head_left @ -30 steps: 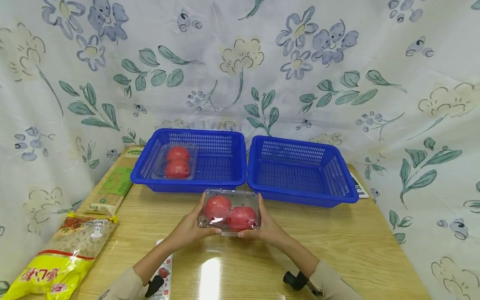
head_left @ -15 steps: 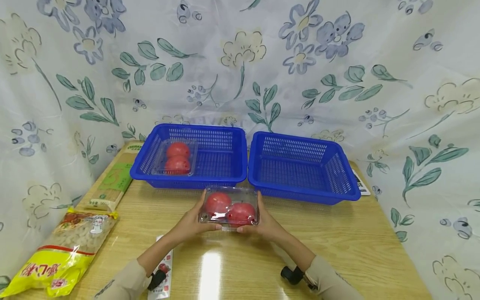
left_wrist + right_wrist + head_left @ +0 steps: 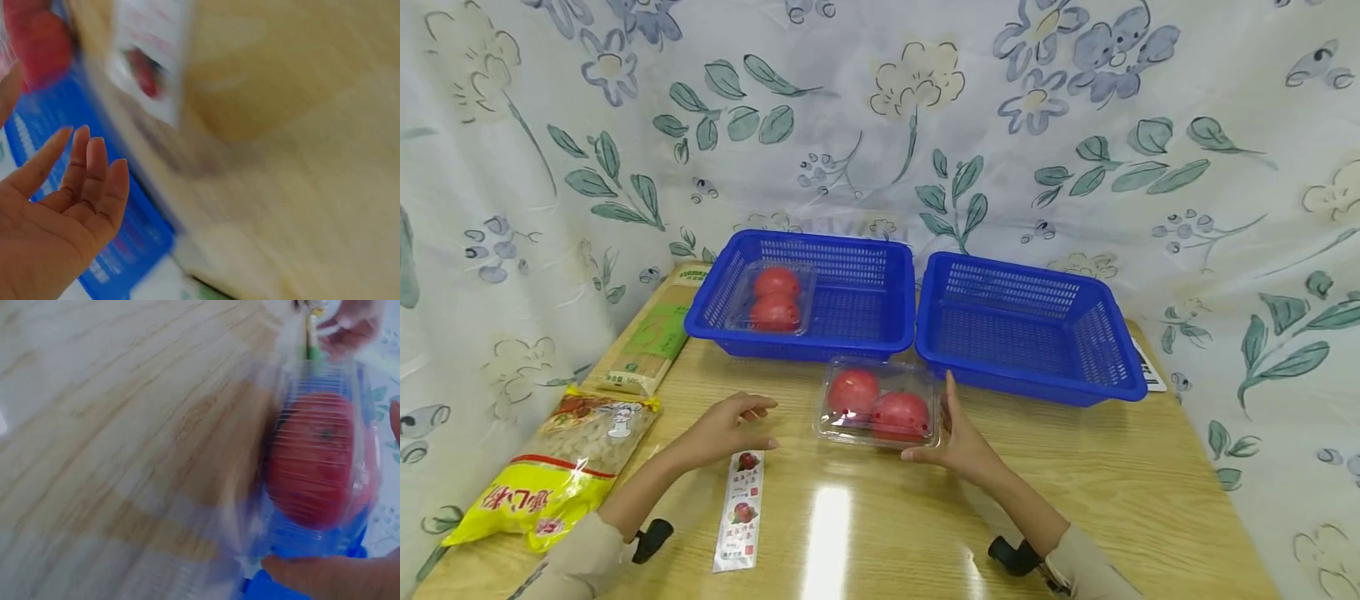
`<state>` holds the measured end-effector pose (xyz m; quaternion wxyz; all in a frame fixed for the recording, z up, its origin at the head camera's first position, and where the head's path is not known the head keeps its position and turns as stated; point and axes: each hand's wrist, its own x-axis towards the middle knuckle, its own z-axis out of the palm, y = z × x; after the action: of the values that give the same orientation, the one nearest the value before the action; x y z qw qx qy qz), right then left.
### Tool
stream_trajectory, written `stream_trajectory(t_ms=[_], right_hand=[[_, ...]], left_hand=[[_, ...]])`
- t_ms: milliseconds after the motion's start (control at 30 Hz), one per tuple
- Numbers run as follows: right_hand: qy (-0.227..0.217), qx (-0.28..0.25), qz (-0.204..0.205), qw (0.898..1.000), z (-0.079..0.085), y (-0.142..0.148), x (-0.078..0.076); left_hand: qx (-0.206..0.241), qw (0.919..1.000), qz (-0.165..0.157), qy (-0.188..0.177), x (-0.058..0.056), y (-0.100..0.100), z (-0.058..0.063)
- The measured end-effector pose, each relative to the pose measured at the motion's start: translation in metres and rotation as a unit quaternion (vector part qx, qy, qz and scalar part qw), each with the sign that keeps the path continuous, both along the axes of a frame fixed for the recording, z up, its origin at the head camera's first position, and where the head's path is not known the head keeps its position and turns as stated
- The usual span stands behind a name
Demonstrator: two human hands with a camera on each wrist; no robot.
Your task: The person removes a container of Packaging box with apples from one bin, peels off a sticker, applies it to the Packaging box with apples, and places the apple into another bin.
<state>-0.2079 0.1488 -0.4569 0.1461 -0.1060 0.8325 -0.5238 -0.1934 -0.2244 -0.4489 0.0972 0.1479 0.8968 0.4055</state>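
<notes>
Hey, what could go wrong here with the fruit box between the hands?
With only the right hand close beside the clear box, a one-handed lift might tip it. Tilted, its two red fruits may shift and bruise. The left hand, near the printed strip, could brush it askew.

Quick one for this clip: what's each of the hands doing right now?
Left hand: open, holding nothing.
Right hand: open, at the right end of the front pack; whether it touches can't be told.
</notes>
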Motion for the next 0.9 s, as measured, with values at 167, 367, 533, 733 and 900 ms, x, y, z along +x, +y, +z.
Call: stream_trajectory(t_ms=[167, 367, 533, 733, 900], right_hand=[[0.089, 0.048, -0.046, 0.994, 0.012, -0.001, 0.011], [0.25, 0.062, -0.056, 0.965, 0.025, -0.021, 0.034], [0.374, 0.037, 0.023, 0.926, 0.027, -0.041, 0.054], [0.349, 0.066, 0.143, 0.924, 0.021, -0.06, 0.073], [0.231, 0.055, 0.216, 0.947, 0.014, -0.07, 0.08]], left_hand=[[-0.069, 0.9966, -0.012, 0.044, 0.01, -0.02, -0.011], [-0.096, 0.9929, 0.001, 0.07, 0.011, -0.027, -0.021], [-0.037, 0.9989, -0.03, 0.004, 0.007, -0.029, -0.019], [0.091, 0.9893, -0.051, -0.102, 0.005, -0.027, -0.005], [0.137, 0.985, -0.037, -0.098, 0.004, -0.017, 0.015]])
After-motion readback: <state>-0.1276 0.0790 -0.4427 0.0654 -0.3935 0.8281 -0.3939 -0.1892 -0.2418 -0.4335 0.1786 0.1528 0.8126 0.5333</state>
